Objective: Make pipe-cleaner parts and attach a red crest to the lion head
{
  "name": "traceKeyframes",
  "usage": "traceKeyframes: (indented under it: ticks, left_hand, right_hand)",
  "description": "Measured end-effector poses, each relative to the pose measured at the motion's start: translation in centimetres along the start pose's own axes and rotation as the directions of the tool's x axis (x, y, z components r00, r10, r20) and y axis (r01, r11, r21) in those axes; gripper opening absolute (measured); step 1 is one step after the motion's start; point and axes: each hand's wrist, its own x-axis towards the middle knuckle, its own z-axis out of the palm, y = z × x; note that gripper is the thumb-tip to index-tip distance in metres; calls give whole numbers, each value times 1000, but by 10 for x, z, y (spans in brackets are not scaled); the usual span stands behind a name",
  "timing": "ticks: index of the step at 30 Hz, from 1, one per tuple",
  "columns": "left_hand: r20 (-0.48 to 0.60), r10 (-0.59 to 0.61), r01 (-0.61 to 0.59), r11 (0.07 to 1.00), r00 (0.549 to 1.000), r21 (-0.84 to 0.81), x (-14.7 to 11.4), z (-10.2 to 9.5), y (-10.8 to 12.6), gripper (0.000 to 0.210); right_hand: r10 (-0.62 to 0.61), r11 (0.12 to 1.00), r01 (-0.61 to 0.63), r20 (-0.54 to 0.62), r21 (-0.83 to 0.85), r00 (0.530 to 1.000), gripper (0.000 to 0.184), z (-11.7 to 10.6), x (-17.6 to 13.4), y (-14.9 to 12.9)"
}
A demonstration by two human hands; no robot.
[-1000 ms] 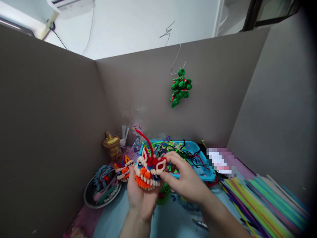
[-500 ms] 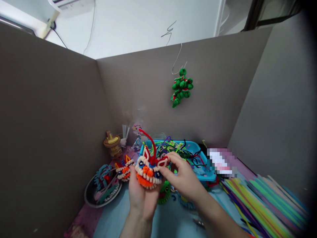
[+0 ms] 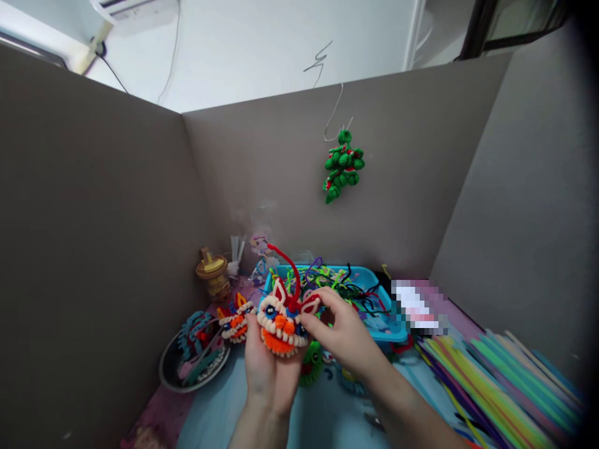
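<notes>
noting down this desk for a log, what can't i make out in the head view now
Back of the orange-and-cream figure: head view, turned away from the camera.
Green figure: head view, partly behind the left hand.
Grey item: head view, blurred, beside the right forearm; kind unclear.
White item: head view, pixelated.
Pink item: head view, cut off by the bottom edge.

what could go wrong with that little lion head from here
The right hand has thumb and finger at the nearer ear, so too hard a squeeze might bend it. The long red strand sticks up from the lion head with its far end unheld and could get knocked or kinked. The left hand cups the head from below, so a sharp tug might tip it.
</notes>
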Motion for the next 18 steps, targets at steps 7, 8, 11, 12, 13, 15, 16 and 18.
traceKeyframes:
  ticks: [7, 8, 11, 12, 13, 15, 16, 18]
  left_hand:
    - [10, 39, -39, 999, 999, 11, 1, 0, 0, 50]
    - [10, 41, -42, 999, 999, 6, 1, 0, 0, 50]
    - [-6, 33, -33, 999, 999, 5, 0, 0, 1, 50]
    - [-18, 32, -32, 999, 999, 7, 0, -1, 1, 49]
    - [-29, 33, -33, 999, 999, 6, 1, -1, 0, 49]
    - [-45, 47, -47, 999, 998, -9, 1, -2, 0, 46]
    - [-50, 57, -58, 998, 997, -19, 2, -3, -1, 45]
    - [-55, 78, -81, 996, 995, -36, 3, -3, -2, 43]
  right_hand:
    - [16, 1000, -16, 12, 14, 1000, 5, 1, 0, 0]
    - [18, 1000, -18, 22, 25, 1000, 7, 1, 0, 0]
    - [22, 998, -24, 40, 58, 999, 9, 2, -1, 0]
    - [24, 998, -27, 40, 61, 999, 9, 3, -1, -1]
    - [27, 998, -29, 35, 61, 999, 8, 3, -1, -1]
    - [37, 998, -38, 21, 52, 999, 7, 5, -1, -1]
    - [41, 998, -42, 13, 44, 999, 6, 5, -1, -1]
    - [47, 998, -47, 2, 29, 999, 5, 7, -1, 0]
